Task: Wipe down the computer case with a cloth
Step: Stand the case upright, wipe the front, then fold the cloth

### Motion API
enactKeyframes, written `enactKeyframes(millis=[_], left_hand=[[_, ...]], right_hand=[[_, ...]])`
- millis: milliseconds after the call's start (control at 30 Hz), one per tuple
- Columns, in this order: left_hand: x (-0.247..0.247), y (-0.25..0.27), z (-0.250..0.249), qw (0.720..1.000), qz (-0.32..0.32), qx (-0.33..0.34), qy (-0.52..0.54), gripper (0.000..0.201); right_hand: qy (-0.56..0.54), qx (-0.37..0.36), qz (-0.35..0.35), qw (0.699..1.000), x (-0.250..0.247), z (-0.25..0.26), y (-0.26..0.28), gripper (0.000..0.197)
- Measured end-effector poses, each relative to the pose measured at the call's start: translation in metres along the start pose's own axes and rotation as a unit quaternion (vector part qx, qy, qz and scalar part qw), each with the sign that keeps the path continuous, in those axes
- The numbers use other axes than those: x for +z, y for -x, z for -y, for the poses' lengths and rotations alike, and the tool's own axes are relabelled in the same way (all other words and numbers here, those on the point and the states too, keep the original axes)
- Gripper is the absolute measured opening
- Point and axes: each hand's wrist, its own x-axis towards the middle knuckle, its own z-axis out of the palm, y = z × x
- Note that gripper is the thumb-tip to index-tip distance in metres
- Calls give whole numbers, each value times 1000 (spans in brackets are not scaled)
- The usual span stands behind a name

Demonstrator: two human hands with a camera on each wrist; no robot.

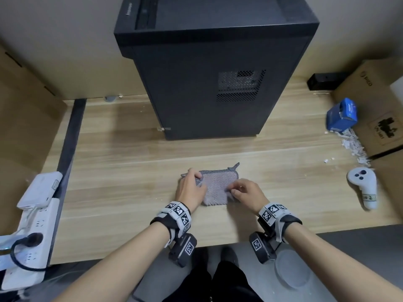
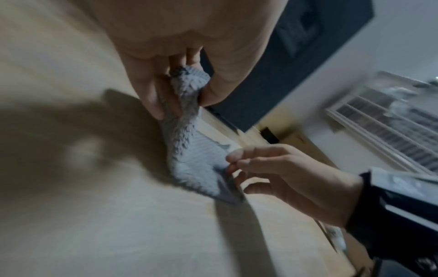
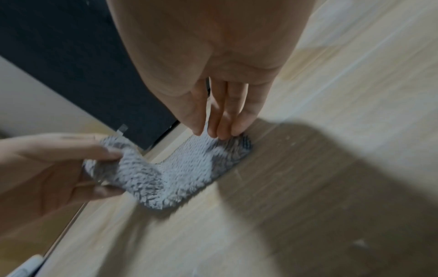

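So the grey fluffy cloth (image 1: 218, 186) is lying on the wooden desk (image 1: 122, 162), a bit in front of the black computer case (image 1: 209, 68), not touching it. The left hand (image 1: 190, 188) has the cloth's left edge pinched between thumb and curled fingers, and the left wrist view shows that corner bunched up and lifted off the wood. The right hand (image 1: 246, 194) is pinching the right edge with its fingertips (image 3: 225, 129), the rest of the cloth sagging flat between the two hands. The case stands upright with a mesh vent (image 1: 239, 86) on the side facing the camera; there's a logo running down the front strip but it's too small for me to read. Off to the right there's a cardboard box (image 1: 375, 110) with "PICO" printed on it, a blue packet (image 1: 342, 115) with writing I can't make out, some white paper scraps (image 1: 355, 147), and a white controller (image 1: 364, 186) with a little tag showing "2". On the left sits a white power strip (image 1: 30, 240) with a black plug in it.
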Motion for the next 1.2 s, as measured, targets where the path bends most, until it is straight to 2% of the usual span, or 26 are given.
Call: enactKeyframes(millis=[100, 167, 233, 300, 433, 467, 600, 733, 867, 967, 1033, 1100, 1200], left_hand=[[19, 2, -29, 994, 67, 81, 9, 25], [28, 4, -39, 982, 153, 102, 54, 25], [34, 5, -38, 973, 184, 112, 83, 16], [34, 4, -31, 976, 174, 106, 78, 10], [29, 0, -3, 991, 103, 86, 18, 13], [27, -1, 2, 992, 91, 82, -7, 15], [30, 3, 9, 977, 102, 128, -136, 19], [41, 3, 12, 967, 100, 140, -189, 26], [41, 3, 15, 971, 83, 148, -167, 16], [36, 5, 17, 975, 78, 139, -158, 13], [33, 6, 19, 979, 87, 120, -142, 12], [31, 5, 20, 987, 87, 95, -99, 14], [30, -7, 14, 994, 93, 45, 31, 16]], right_hand=[[-3, 19, -16, 1000, -14, -8, 8, 20], [1, 34, -24, 999, -22, -16, 10, 17], [-3, 49, -27, 998, -27, -23, 12, 13], [2, 59, -33, 998, -27, -26, 14, 8], [-4, 81, -76, 994, -22, -24, 9, 1], [8, 87, -79, 993, -19, -21, 6, 6], [88, 107, -59, 989, -10, -7, -6, 30], [119, 97, -42, 987, -6, 2, -14, 22], [20, 73, -62, 995, -6, 16, -7, 15], [-82, 94, -79, 989, -5, 17, -1, 17], [-93, 108, -77, 987, -4, 16, -1, 21], [-90, 111, -76, 987, -1, 15, -3, 24], [-105, 115, -81, 985, 5, 12, -5, 27]])
